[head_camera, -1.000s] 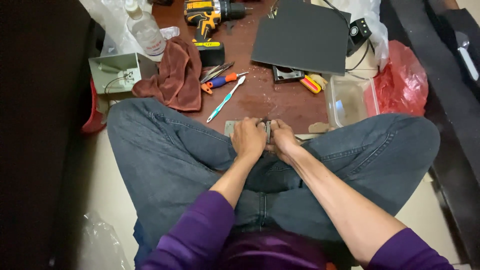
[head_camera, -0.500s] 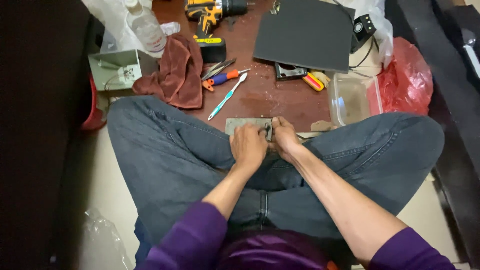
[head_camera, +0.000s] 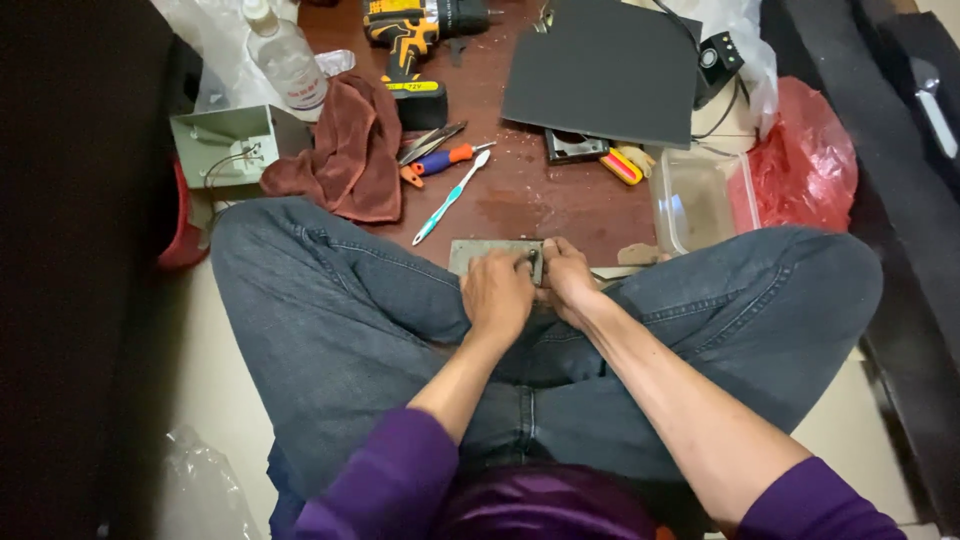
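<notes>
I sit cross-legged in jeans at the edge of a low brown table (head_camera: 520, 195). A small grey metal plate (head_camera: 480, 253) lies at the table's near edge, between my knees. My left hand (head_camera: 497, 295) rests on the plate's right part, fingers curled over it. My right hand (head_camera: 567, 278) presses against the plate's right end, thumb and fingers pinched around a small dark part there. What the fingers pinch is too small to tell.
On the table lie a teal toothbrush (head_camera: 452, 197), an orange-handled screwdriver (head_camera: 440, 162), a brown rag (head_camera: 345, 150), a yellow cordless drill (head_camera: 415, 30), a dark flat panel (head_camera: 600, 70) and a clear plastic box (head_camera: 695, 200). A red bag (head_camera: 805, 150) sits right, a grey metal bracket (head_camera: 225, 145) left.
Both hands stay on the grey plate with only slight finger shifts. The view has tilted a little, so the table sits slightly higher in frame.
</notes>
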